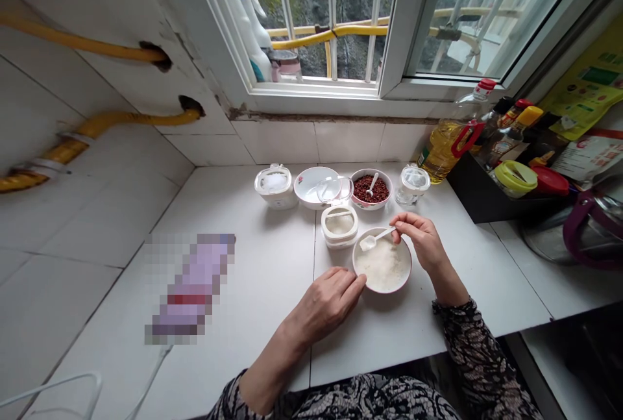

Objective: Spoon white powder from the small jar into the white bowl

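Note:
Between the thumb and fingers of my right hand is the handle of a small white spoon. The spoon's scoop is over the left inner side of a bowl that holds off-white powder. My left hand is closed at the bowl's lower left rim, with its fingertips at the edge and partly hidden. Just behind the bowl stands a white-rimmed jar with its lid up and pale contents inside.
Along the wall stand a lidded jar, a white bowl, a bowl of red beans and a clear jar. At right are an oil bottle, a black condiment box and a kettle. A blurred purple object lies left.

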Demonstrator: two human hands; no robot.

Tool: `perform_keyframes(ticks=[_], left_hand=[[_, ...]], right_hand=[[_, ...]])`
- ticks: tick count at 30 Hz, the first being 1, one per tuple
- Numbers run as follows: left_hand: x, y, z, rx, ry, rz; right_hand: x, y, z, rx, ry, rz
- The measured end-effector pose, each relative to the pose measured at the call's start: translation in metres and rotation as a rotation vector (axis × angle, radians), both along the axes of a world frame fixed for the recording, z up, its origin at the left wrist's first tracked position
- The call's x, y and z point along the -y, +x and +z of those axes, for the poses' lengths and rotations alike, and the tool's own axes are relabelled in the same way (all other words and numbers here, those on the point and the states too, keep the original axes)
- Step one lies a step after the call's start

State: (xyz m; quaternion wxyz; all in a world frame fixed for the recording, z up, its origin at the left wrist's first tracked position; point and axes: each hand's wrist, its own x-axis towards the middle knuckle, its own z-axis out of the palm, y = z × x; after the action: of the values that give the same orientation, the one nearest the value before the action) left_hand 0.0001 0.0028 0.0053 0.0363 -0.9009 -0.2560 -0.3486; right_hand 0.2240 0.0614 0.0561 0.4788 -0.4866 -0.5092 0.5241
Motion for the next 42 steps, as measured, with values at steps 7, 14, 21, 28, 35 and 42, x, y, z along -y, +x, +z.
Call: perform_keyframes(ticks=[7, 14, 21, 28, 35, 42], left_hand=[[-0.001, 0.001, 0.0, -0.003, 0.016, 0.0], [0.0, 0.001, 0.0, -0.007, 0.024, 0.007], [0.0, 0.0, -0.001, -0.004, 0.01, 0.006], [0.0, 0.0, 0.0, -0.008, 0.002, 0.009], [0.0, 0.001, 0.0, -0.009, -0.005, 0.003], [0.0, 0.0, 0.0, -0.012, -0.001, 0.001]], right_hand=[[0.005, -0.027, 0.004, 0.11, 0.29, -0.087], [0.008, -0.037, -0.003, 0.705, 0.861, 0.042], [0.012, -0.011, 0.008, 0.589, 0.719, -0.135], [0.009, -0.008, -0.005, 0.802, 0.598, 0.09], [0.01, -0.012, -0.009, 0.733, 0.47, 0.171], [0.009, -0.009, -0.006, 0.455, 0.217, 0.11]])
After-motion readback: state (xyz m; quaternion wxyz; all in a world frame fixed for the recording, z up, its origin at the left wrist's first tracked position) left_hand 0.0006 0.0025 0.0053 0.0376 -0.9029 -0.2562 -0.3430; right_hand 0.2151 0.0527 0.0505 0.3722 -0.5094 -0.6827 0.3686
